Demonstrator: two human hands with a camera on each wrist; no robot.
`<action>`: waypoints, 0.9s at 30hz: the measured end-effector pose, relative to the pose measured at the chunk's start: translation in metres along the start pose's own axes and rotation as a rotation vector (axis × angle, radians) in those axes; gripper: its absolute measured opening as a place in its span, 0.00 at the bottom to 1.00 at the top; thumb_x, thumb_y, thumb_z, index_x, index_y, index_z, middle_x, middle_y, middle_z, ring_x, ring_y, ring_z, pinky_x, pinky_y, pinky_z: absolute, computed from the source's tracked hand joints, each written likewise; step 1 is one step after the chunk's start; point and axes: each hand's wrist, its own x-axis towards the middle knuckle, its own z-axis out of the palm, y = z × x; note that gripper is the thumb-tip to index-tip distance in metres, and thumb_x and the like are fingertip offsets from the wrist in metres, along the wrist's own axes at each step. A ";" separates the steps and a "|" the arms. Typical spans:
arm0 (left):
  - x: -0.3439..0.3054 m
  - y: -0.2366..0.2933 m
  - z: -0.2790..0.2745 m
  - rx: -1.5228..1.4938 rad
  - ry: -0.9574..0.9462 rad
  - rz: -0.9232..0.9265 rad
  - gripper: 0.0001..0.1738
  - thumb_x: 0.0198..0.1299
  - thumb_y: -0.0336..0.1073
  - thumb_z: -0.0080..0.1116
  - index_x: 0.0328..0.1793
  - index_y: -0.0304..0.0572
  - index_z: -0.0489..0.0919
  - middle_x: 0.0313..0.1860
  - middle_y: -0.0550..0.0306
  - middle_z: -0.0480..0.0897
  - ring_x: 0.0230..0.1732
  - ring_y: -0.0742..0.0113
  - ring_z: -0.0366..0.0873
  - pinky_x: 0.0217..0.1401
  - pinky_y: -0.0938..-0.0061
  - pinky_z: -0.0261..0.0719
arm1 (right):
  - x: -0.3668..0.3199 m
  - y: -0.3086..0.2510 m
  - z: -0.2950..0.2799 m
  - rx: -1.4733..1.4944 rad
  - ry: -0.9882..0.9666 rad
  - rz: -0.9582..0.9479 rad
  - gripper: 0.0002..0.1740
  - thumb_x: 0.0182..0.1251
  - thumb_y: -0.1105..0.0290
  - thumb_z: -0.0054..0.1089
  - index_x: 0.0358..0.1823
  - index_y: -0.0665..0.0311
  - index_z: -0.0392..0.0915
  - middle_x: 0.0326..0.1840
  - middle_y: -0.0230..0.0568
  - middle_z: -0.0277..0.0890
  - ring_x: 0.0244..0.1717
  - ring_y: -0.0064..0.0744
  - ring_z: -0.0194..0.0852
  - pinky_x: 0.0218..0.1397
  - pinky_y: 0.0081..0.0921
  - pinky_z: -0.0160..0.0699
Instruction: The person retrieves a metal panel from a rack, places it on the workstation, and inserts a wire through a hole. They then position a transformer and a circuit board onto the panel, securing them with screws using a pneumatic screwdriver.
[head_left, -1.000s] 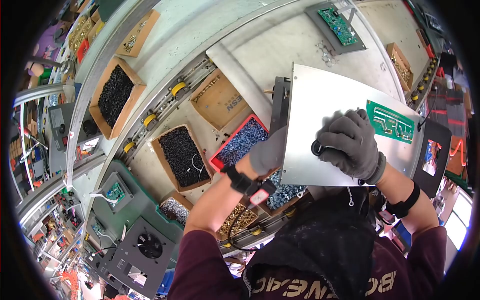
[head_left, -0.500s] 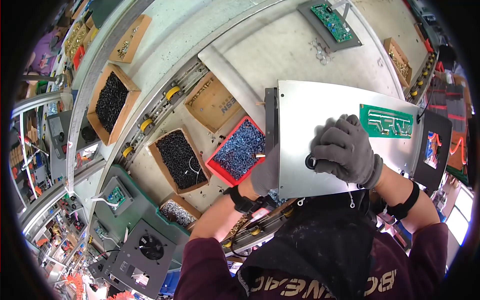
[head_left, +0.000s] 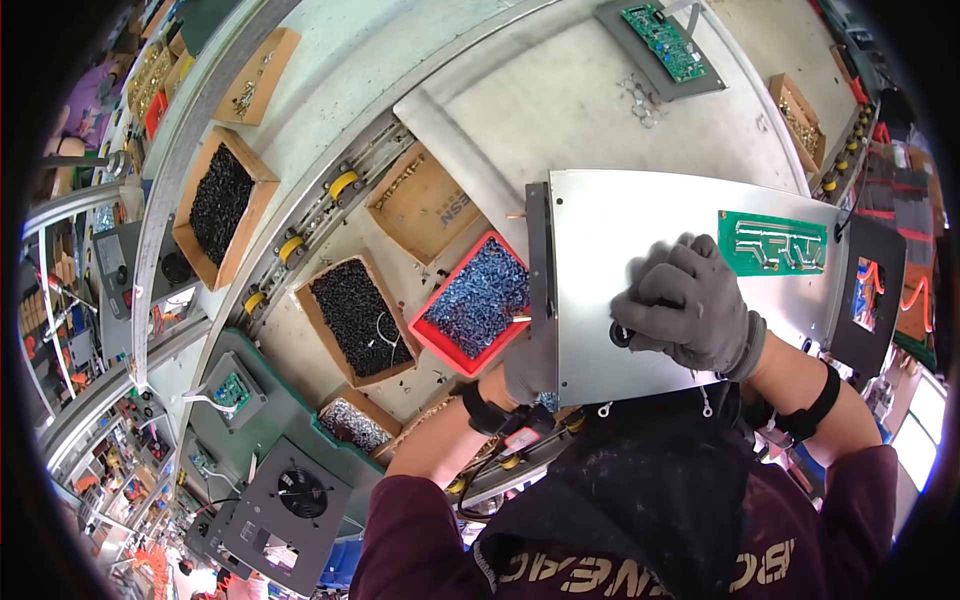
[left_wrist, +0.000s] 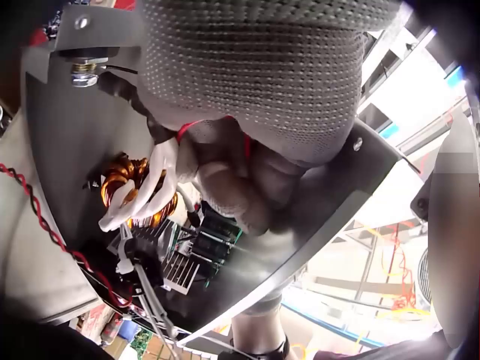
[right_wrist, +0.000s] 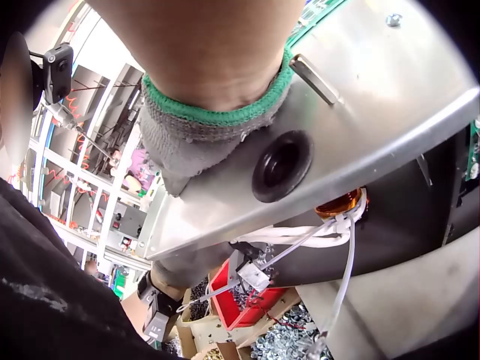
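Silver panel, black grommet, green circuit board, grey-gloved right hand, red tray of blue screws

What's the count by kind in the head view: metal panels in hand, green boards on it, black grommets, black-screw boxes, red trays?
metal panel: 1
green circuit board on it: 1
black grommet: 1
cardboard boxes of black screws: 2
red tray: 1
Total: 6

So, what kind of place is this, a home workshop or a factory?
Most likely a factory assembly line for electronics. Open boxes of screws sit beside a conveyor rail with yellow rollers, a green circuit board lies further back, and a metal panel is in work.
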 end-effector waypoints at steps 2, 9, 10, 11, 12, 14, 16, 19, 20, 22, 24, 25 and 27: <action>0.001 -0.010 0.007 -0.031 0.009 -0.010 0.28 0.56 0.33 0.63 0.63 0.35 0.69 0.54 0.52 0.78 0.53 0.69 0.77 0.52 0.75 0.78 | 0.000 -0.002 0.001 -0.009 0.040 0.010 0.18 0.39 0.60 0.70 0.36 0.47 0.79 0.35 0.27 0.69 0.35 0.27 0.72 0.36 0.34 0.67; 0.005 -0.001 0.008 0.165 0.010 0.046 0.23 0.62 0.30 0.56 0.63 0.34 0.67 0.55 0.52 0.77 0.51 0.68 0.78 0.50 0.76 0.80 | -0.003 0.002 0.004 0.007 0.054 -0.039 0.20 0.40 0.56 0.70 0.38 0.48 0.81 0.30 0.27 0.64 0.32 0.31 0.65 0.37 0.34 0.59; 0.005 0.001 0.008 0.285 -0.004 0.065 0.23 0.63 0.30 0.54 0.64 0.34 0.67 0.55 0.52 0.76 0.51 0.67 0.78 0.50 0.76 0.80 | -0.002 0.001 0.000 0.063 0.023 -0.015 0.19 0.39 0.57 0.70 0.37 0.48 0.80 0.32 0.27 0.67 0.34 0.30 0.69 0.38 0.34 0.62; 0.004 -0.007 0.007 0.021 0.045 0.028 0.21 0.64 0.29 0.53 0.63 0.34 0.68 0.53 0.53 0.77 0.49 0.68 0.78 0.48 0.76 0.80 | -0.001 0.001 -0.003 0.118 -0.008 0.009 0.19 0.39 0.57 0.71 0.37 0.48 0.79 0.35 0.27 0.71 0.35 0.29 0.72 0.38 0.35 0.64; 0.003 -0.008 0.007 -0.111 0.069 0.008 0.20 0.64 0.29 0.52 0.62 0.35 0.68 0.52 0.53 0.77 0.48 0.68 0.78 0.47 0.76 0.80 | -0.003 0.002 -0.002 0.120 -0.007 0.005 0.19 0.39 0.57 0.71 0.37 0.48 0.79 0.35 0.27 0.71 0.35 0.29 0.72 0.38 0.35 0.64; 0.001 -0.006 0.007 0.037 0.113 0.095 0.18 0.65 0.30 0.51 0.61 0.35 0.70 0.49 0.54 0.78 0.46 0.69 0.79 0.45 0.76 0.80 | -0.004 0.003 0.001 0.140 0.021 0.010 0.20 0.39 0.57 0.71 0.37 0.49 0.79 0.34 0.26 0.71 0.35 0.30 0.72 0.38 0.35 0.62; 0.002 -0.003 0.005 0.319 0.131 0.196 0.17 0.66 0.31 0.49 0.60 0.35 0.71 0.47 0.55 0.79 0.44 0.69 0.79 0.44 0.76 0.80 | -0.003 0.002 0.001 0.126 0.016 0.001 0.19 0.39 0.59 0.71 0.36 0.49 0.79 0.34 0.26 0.71 0.35 0.31 0.72 0.38 0.35 0.62; -0.001 -0.004 0.005 0.199 0.165 0.151 0.16 0.69 0.35 0.45 0.58 0.34 0.72 0.46 0.55 0.79 0.42 0.69 0.79 0.44 0.75 0.81 | 0.000 -0.002 -0.003 0.154 0.004 0.024 0.17 0.40 0.62 0.71 0.35 0.49 0.78 0.35 0.25 0.72 0.34 0.31 0.71 0.39 0.35 0.62; -0.002 -0.007 0.006 -0.041 0.176 0.134 0.17 0.69 0.35 0.44 0.59 0.34 0.72 0.47 0.55 0.79 0.43 0.69 0.79 0.44 0.75 0.81 | 0.002 -0.003 -0.004 0.194 -0.005 0.053 0.15 0.40 0.63 0.70 0.34 0.49 0.78 0.35 0.25 0.72 0.33 0.32 0.71 0.39 0.34 0.62; -0.004 -0.011 0.008 -0.281 0.191 0.124 0.17 0.70 0.35 0.43 0.59 0.33 0.72 0.47 0.54 0.79 0.43 0.69 0.79 0.44 0.75 0.81 | 0.001 -0.003 -0.005 0.220 -0.026 0.071 0.15 0.41 0.64 0.70 0.33 0.49 0.77 0.35 0.25 0.73 0.33 0.32 0.71 0.39 0.34 0.62; -0.003 -0.011 0.009 -0.156 0.257 0.075 0.17 0.69 0.34 0.45 0.59 0.33 0.72 0.48 0.54 0.80 0.45 0.69 0.80 0.45 0.74 0.81 | 0.002 -0.005 -0.005 0.224 -0.063 0.109 0.14 0.42 0.64 0.70 0.32 0.50 0.76 0.34 0.26 0.73 0.35 0.33 0.71 0.41 0.34 0.62; -0.003 -0.011 0.008 -0.113 0.280 0.060 0.17 0.68 0.34 0.46 0.59 0.33 0.72 0.48 0.54 0.80 0.45 0.68 0.80 0.45 0.74 0.81 | 0.003 -0.007 -0.005 0.223 -0.064 0.101 0.14 0.42 0.64 0.70 0.32 0.50 0.76 0.34 0.26 0.73 0.35 0.33 0.71 0.41 0.34 0.62; -0.006 -0.006 0.009 0.167 0.302 0.177 0.17 0.68 0.33 0.47 0.59 0.33 0.72 0.49 0.54 0.80 0.46 0.68 0.80 0.46 0.74 0.82 | 0.004 -0.013 -0.005 0.193 -0.087 0.190 0.13 0.43 0.64 0.69 0.32 0.51 0.76 0.34 0.27 0.73 0.37 0.35 0.71 0.43 0.34 0.63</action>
